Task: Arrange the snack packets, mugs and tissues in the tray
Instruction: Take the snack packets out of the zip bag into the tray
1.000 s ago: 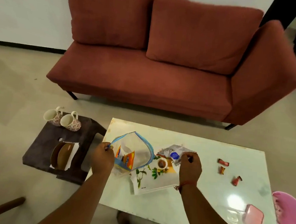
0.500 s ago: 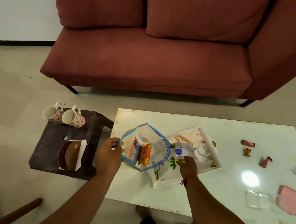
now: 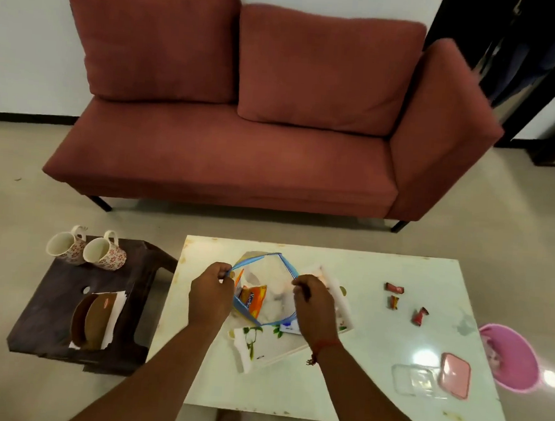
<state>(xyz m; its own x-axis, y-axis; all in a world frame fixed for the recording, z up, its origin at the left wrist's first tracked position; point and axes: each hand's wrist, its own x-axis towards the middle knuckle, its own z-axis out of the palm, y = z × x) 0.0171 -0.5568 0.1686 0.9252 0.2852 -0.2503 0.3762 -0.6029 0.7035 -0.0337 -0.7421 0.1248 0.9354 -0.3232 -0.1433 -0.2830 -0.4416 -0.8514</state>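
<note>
A clear zip bag (image 3: 273, 275) with a blue rim is held wide at its mouth over the white floral tray (image 3: 270, 348) on the table. My left hand (image 3: 211, 294) pinches the bag's left rim and my right hand (image 3: 312, 306) pinches its right rim. An orange snack packet (image 3: 252, 299) shows inside the bag. A white and blue packet (image 3: 289, 327) lies on the tray below my right hand. Two floral mugs (image 3: 86, 250) lie on their sides on the dark stool (image 3: 50, 296). White tissues (image 3: 114, 310) sit in a brown holder there.
Three small red candies (image 3: 404, 304) lie on the white table (image 3: 371, 397) to the right. A clear box (image 3: 415, 381) and its pink lid (image 3: 455, 374) sit near the right front corner. A pink basket (image 3: 512, 358) stands beside the table. A red sofa (image 3: 242, 125) is behind.
My right hand left the white and blue packet on the tray and took hold of the bag's right rim. The camera view tilted up and back.
</note>
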